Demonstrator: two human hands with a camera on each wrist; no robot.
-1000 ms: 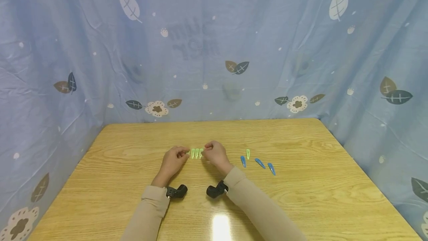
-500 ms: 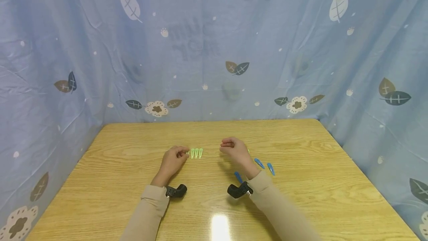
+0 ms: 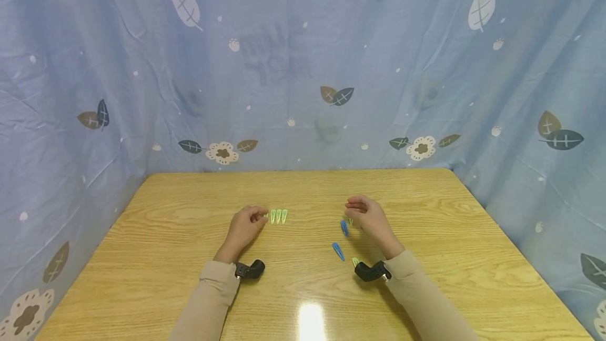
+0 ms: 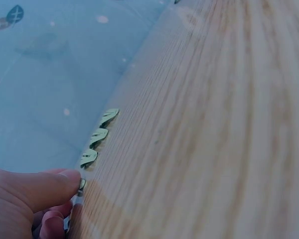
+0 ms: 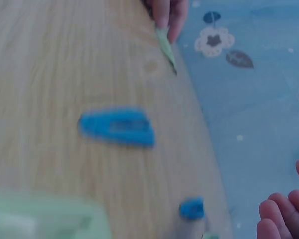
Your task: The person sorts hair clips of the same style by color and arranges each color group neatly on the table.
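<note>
My left hand (image 3: 246,226) stays at the left end of a row of light green snap hair clips (image 3: 279,216), its thumb and fingertip pinching the end clip (image 4: 82,184), mostly hidden by the fingers. Three more green clips (image 4: 98,135) stand out past the thumb in the left wrist view. Over on the right, my right hand (image 3: 371,220) hovers with loosely bent fingers (image 5: 289,214) and nothing between them. Beneath and beside it lie a blue hair clip (image 3: 344,228) and a green clip (image 3: 351,222), partly covered by the hand.
Nearer my body lies another blue clip (image 3: 338,251), with a green clip (image 3: 356,262) half behind the black wrist camera (image 3: 371,271). The wooden table (image 3: 189,288) ends at a blue patterned curtain (image 3: 284,67) behind and at both sides.
My right hand has moved from the green row rightward to the loose clips, uncovering a blue and a green clip nearer me and covering two other blue ones. The left hand keeps its place.
</note>
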